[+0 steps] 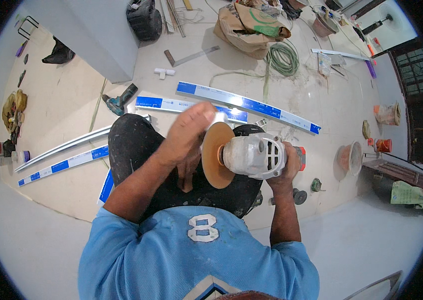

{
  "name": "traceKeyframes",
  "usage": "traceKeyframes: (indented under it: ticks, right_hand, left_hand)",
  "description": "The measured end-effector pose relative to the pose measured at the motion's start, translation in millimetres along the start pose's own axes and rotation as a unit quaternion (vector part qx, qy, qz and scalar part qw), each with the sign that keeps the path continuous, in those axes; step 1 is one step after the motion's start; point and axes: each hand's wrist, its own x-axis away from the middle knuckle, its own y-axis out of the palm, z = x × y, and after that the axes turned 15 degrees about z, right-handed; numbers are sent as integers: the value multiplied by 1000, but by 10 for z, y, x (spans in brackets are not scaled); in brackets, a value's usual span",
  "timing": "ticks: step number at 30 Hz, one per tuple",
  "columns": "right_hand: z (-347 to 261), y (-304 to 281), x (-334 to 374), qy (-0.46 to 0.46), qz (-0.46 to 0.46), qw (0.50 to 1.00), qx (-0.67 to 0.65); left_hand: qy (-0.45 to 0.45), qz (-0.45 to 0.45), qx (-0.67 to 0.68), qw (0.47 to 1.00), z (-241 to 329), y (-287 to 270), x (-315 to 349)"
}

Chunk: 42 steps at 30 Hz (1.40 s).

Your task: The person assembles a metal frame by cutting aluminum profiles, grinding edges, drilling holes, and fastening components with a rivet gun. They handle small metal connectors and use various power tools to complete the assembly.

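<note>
My right hand point(290, 167) grips the rear body of an angle grinder point(254, 155), a whitish, scuffed tool with a vented housing and a red end. A thin tan disc point(217, 155) is fitted to it, facing left. Close beside the disc's upper left edge is my left hand point(191, 127), smeared by motion. A small pale, shiny patch shows past its fingertips, too blurred to name. Beyond my knees lie white strips with blue bands, a longer strip point(251, 106) and a shorter strip point(186, 106) partly behind my left hand.
A cordless drill point(119, 100) lies by my left knee, with more long strips point(64, 167) to the left. Farther off are a metal square point(189, 56), a white tee fitting point(164, 72), a brown sack point(249, 30) and a coiled hose point(284, 60). A bucket point(350, 157) stands right.
</note>
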Motion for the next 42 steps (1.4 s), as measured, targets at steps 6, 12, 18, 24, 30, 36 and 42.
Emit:
traceKeyframes:
  ticks: [6, 12, 18, 24, 30, 36, 42]
  right_hand:
    - [192, -108, -48, 211, 44, 974, 70]
    - [1059, -426, 49, 554, 2, 822, -134]
    - [2259, -371, 1274, 727, 178, 590, -303]
    - [3181, -5, 2062, 718, 441, 422, -334]
    - [3628, 346, 2183, 716, 527, 358, -286]
    - [3887, 618, 2544, 720, 516, 372, -278]
    - [3859, 618, 2659, 720, 512, 366, -293]
  left_hand:
    - [17, 35, 92, 995, 85, -135, -180]
    - [31, 39, 74, 996, 42, -392, -208]
    - [51, 18, 74, 996, 339, -194, -187]
    - [28, 6, 75, 997, 459, -212, -179]
    - [22, 29, 17, 999, 406, -347, -173]
    - [-9, 30, 6, 999, 310, -334, -140]
    - [-38, 32, 19, 999, 226, -409, -136]
